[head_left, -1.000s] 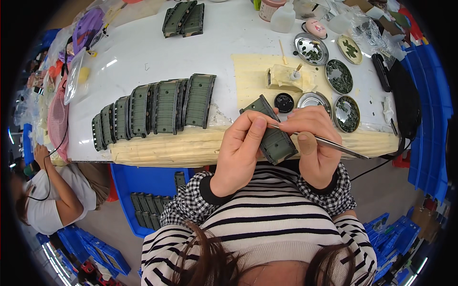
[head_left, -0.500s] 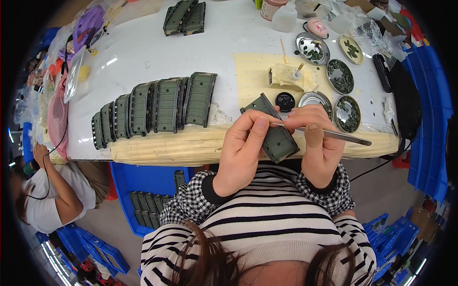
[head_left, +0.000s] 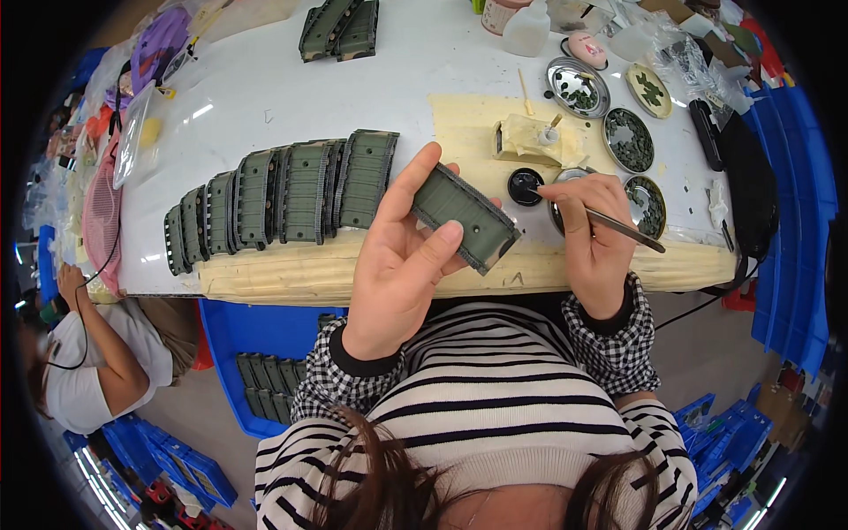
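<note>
while our left hand tilts a green panel over the near edge of the table, our right hand holds slim metal tweezers just to its right. the left fingers grip that panel: the thumb presses on its face, the index finger stands straight along its far left side, and others curl behind. it is an oblong piece, dull green with the look of plastic, its long edges ridged like teeth, small round holes in its face and brownish patches at the near right corner. on the right, thumb and fingers pinch the tweezers, whose thin tip points left at a round black pot with a glossy inside; we cannot tell whether the tip touches what it holds.

to the left, a row of ribbed, matte panels leans and overlaps in a fan, and a crossed pair lies at the far side. crinkled yellow paper covers the table's near edge, and a flatter yellow sheet lies under a boxy, taped holder with a short white neck. to its right we see a shiny round tin of small green chips and a cream oval dish with flat green pieces. below the table, a smooth blue crate carries more dark panels in rows.
</note>
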Motion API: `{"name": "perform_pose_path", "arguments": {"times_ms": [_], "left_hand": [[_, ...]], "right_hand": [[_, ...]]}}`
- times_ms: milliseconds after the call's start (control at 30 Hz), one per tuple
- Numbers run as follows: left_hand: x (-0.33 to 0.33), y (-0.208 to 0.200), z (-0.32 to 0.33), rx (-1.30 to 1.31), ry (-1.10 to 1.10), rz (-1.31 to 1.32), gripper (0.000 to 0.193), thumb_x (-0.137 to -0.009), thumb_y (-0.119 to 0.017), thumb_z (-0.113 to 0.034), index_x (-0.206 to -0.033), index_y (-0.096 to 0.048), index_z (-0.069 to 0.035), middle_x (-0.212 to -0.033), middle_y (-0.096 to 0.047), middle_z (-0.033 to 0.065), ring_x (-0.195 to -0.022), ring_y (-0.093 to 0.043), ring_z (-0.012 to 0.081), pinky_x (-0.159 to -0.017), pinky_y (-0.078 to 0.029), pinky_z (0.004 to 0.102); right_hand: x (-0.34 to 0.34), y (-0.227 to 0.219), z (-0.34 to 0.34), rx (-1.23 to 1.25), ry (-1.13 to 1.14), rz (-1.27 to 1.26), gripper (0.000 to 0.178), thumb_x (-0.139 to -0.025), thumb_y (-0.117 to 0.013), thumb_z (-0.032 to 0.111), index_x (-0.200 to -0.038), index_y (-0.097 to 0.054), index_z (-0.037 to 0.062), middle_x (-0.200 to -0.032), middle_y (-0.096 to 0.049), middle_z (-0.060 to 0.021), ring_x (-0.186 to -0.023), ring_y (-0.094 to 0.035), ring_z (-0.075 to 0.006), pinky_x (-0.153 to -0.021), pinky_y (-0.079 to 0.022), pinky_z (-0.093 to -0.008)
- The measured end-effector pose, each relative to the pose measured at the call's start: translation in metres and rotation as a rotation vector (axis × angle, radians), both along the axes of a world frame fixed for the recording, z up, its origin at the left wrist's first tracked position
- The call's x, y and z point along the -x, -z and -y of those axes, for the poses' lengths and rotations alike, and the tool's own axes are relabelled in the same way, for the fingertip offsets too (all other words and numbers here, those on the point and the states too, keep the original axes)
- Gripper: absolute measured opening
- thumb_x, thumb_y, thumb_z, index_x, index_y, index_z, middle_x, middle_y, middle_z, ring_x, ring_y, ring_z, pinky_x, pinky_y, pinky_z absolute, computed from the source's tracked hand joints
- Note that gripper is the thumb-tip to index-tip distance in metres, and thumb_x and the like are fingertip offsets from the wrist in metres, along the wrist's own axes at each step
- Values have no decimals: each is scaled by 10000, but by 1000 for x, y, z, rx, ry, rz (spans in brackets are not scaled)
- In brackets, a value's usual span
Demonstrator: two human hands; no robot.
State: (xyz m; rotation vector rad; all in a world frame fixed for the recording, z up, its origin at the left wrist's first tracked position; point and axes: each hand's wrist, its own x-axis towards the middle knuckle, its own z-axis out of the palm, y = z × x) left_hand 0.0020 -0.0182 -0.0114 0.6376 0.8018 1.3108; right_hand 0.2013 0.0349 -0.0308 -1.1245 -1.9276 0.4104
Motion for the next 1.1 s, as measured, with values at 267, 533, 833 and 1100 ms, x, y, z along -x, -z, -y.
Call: {"name": "perform_pose_path", "arguments": {"times_ms": [267, 533, 833, 1100], "left_hand": [[2, 3, -1, -15, -66, 26, 593, -973, -478, -42, -1508, -224, -34, -1420, -403, 159, -1277, -499, 355, -980, -521, 416], [3, 3, -1, -9, -97, 50, 574, -979, -461, -32, -1503, -229, -27, -1411, -409, 166, -1285, -491, 355, -1007, -505, 415], [3, -1, -4, 55, -102, 124, 553, -984, -460, -39, -1492, -245, -7, -1379, -450, 164, -1288, -490, 346, -1014, -494, 409], [-1, -2, -3, 60, -103, 149, 539, -986, -461, -47, -1486, -263, -12, -1357, -476, 147, -1282, -497, 333, -1023, -484, 418]], "right_hand": [[3, 6, -3, 12, -4, 27, 115, -904, -648, 136, -907, -714, 41, -834, -677, -72, -828, -552, -261, -752, -446, -350], [3, 6, -3, 24, -6, 30, 127, -916, -628, 126, -911, -713, 32, -844, -682, -67, -841, -551, -251, -757, -448, -345], [-2, -34, 21, 53, -351, -267, 172, -925, -550, 73, -937, -699, -11, -904, -678, -113, -868, -608, -271, -828, -466, -349], [16, -31, 33, 131, -416, -250, 184, -858, -626, 1, -1030, -679, -36, -1004, -670, -176, -1010, -670, -310, -833, -543, -338]]}}
